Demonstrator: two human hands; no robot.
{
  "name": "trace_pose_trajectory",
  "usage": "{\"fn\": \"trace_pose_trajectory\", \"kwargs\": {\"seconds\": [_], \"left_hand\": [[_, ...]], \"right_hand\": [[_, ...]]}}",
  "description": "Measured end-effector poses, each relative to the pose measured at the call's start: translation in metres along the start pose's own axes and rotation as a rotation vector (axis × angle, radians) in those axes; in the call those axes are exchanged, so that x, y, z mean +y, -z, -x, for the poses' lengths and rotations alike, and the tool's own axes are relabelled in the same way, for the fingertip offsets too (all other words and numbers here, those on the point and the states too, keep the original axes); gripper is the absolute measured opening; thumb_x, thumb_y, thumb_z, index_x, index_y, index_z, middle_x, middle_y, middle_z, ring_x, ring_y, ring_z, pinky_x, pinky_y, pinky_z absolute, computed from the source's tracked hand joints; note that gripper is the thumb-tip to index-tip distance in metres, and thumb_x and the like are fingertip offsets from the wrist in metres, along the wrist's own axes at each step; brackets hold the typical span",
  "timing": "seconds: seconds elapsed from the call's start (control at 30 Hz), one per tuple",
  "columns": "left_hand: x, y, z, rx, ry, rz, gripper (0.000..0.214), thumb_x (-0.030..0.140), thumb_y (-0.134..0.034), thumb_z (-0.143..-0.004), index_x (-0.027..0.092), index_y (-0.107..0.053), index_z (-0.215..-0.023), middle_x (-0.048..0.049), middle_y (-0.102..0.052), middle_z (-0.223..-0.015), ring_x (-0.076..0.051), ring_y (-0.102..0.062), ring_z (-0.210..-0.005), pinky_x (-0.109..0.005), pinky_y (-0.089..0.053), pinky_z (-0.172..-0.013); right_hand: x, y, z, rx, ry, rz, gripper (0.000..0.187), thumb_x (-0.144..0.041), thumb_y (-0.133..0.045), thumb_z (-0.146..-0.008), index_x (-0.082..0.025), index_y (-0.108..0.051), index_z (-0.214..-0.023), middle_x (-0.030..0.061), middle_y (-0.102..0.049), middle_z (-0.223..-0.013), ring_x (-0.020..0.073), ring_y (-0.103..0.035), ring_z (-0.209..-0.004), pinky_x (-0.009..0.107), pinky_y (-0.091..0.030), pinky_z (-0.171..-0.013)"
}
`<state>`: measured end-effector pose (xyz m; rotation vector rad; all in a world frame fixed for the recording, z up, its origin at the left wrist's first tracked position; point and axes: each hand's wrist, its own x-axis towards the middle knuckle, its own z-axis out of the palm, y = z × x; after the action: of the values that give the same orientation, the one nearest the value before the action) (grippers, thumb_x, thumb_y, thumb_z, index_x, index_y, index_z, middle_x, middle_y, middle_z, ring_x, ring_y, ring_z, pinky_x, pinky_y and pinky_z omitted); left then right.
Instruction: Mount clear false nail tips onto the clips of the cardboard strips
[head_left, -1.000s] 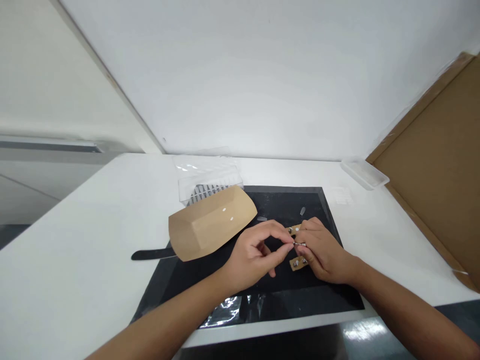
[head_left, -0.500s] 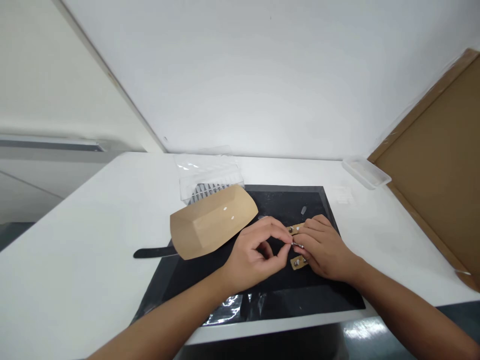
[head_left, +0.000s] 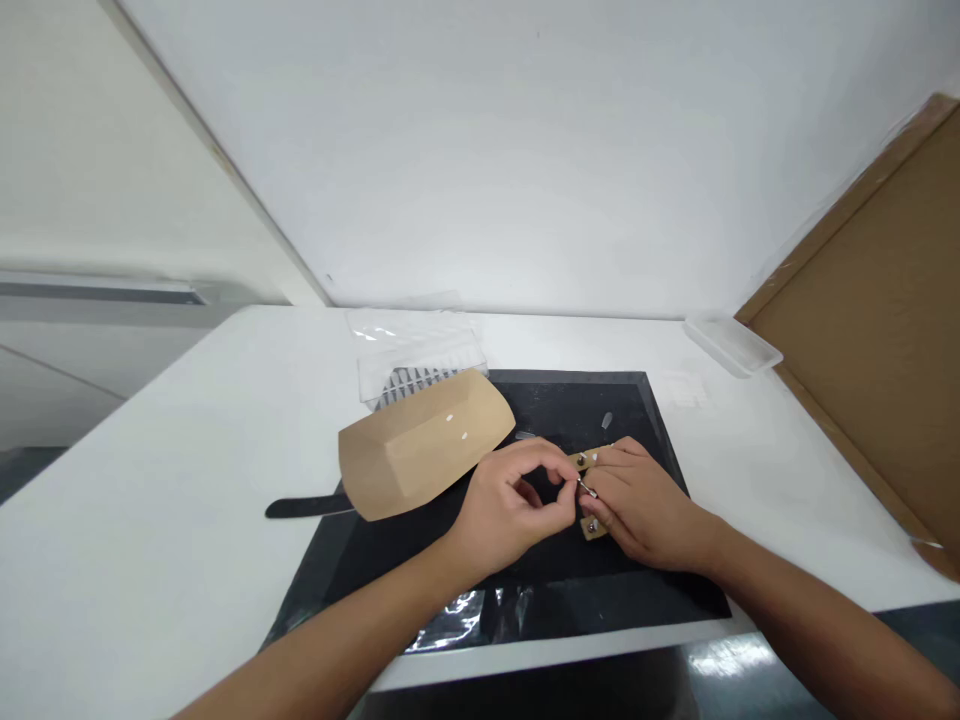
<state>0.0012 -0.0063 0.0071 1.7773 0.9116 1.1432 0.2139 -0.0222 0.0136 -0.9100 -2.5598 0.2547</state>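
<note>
My left hand (head_left: 510, 505) is closed in a pinch, thumb and forefinger tips on one end of a small shiny metal piece (head_left: 587, 489). At the piece's other end are the thumb and forefinger of my right hand (head_left: 649, 510), which is closed and lies low over the mat. Partly under the right hand are a tan strip (head_left: 582, 461) and a second tan strip (head_left: 592, 528), both bearing small metal studs and white bits. A clear nail-shaped chip (head_left: 607, 421) lies beyond the hands. What the left fingertips cover is too small to make out.
On the black mat (head_left: 570, 395) rests a brown paper tray (head_left: 420, 450) with two white bits inside. Behind it is a clear plastic box (head_left: 420, 375). A black strap-like handle (head_left: 307, 506) sticks out left. A translucent tray (head_left: 733, 345) stands near the brown board (head_left: 870, 320).
My left fingertips have shifted slightly left, and the metal piece between the hands now tilts more steeply. The right hand has hardly moved. The tray and mat are unchanged.
</note>
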Motion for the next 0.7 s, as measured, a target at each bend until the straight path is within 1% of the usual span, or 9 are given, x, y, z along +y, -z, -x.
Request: {"fn": "trace_pose_trajectory", "kwargs": {"seconds": [0.1, 0.23, 0.33, 0.47, 0.57, 0.7], "left_hand": [[0.0010, -0.0013, 0.0000, 0.008, 0.050, 0.002, 0.005, 0.012, -0.070, -0.076, 0.016, -0.073, -0.076, -0.0044, -0.071, -0.080, -0.011, -0.063, -0.067, -0.011, -0.040, -0.042], [-0.0002, -0.0018, 0.0004, 0.014, 0.092, 0.039, 0.003, 0.014, -0.071, -0.074, 0.016, -0.073, -0.075, -0.0048, -0.071, -0.080, -0.011, -0.064, -0.066, -0.012, -0.041, -0.042], [-0.0023, -0.0020, 0.0015, 0.006, 0.158, 0.100, 0.003, 0.015, -0.072, -0.073, 0.015, -0.073, -0.076, -0.0047, -0.071, -0.082, -0.010, -0.063, -0.060, -0.014, -0.045, -0.041], [-0.0036, -0.0025, 0.0032, -0.035, 0.248, 0.208, 0.006, 0.017, -0.075, -0.073, 0.013, -0.073, -0.078, -0.0042, -0.070, -0.084, -0.008, -0.061, -0.051, -0.016, -0.051, -0.037], [-0.0039, -0.0020, 0.0037, -0.054, 0.256, 0.272, 0.008, 0.019, -0.077, -0.077, 0.013, -0.074, -0.081, -0.0045, -0.069, -0.087, -0.008, -0.060, -0.052, -0.017, -0.053, -0.036], [-0.0055, 0.0010, 0.0032, -0.095, 0.231, 0.357, 0.012, 0.024, -0.078, -0.083, 0.014, -0.077, -0.089, -0.0053, -0.067, -0.091, -0.009, -0.062, -0.058, -0.017, -0.057, -0.037]], "right_hand": [[-0.0001, 0.0000, -0.0008, -0.028, -0.015, -0.029, 0.029, -0.024, -0.033, -0.111, -0.020, -0.052, -0.089, 0.0040, -0.065, -0.086, 0.0212, -0.056, -0.087, 0.038, -0.032, -0.082], [0.0000, -0.0016, -0.0006, -0.031, -0.048, -0.094, 0.032, -0.027, -0.031, -0.112, -0.020, -0.050, -0.087, 0.0034, -0.063, -0.084, 0.0211, -0.055, -0.085, 0.038, -0.033, -0.082], [0.0002, -0.0020, -0.0001, -0.038, -0.082, -0.158, 0.033, -0.029, -0.031, -0.112, -0.021, -0.049, -0.086, 0.0031, -0.063, -0.084, 0.0206, -0.055, -0.086, 0.038, -0.033, -0.083], [0.0004, 0.0013, -0.0002, -0.056, -0.101, -0.240, 0.037, -0.031, -0.030, -0.113, -0.021, -0.049, -0.084, 0.0027, -0.064, -0.084, 0.0202, -0.055, -0.087, 0.039, -0.033, -0.085], [0.0001, 0.0052, -0.0007, -0.062, -0.109, -0.291, 0.039, -0.032, -0.029, -0.114, -0.021, -0.050, -0.083, 0.0016, -0.064, -0.083, 0.0191, -0.054, -0.086, 0.038, -0.032, -0.084], [-0.0004, 0.0078, -0.0009, -0.053, -0.121, -0.292, 0.038, -0.030, -0.030, -0.114, -0.020, -0.049, -0.083, 0.0006, -0.061, -0.082, 0.0177, -0.053, -0.083, 0.037, -0.031, -0.081]]}}
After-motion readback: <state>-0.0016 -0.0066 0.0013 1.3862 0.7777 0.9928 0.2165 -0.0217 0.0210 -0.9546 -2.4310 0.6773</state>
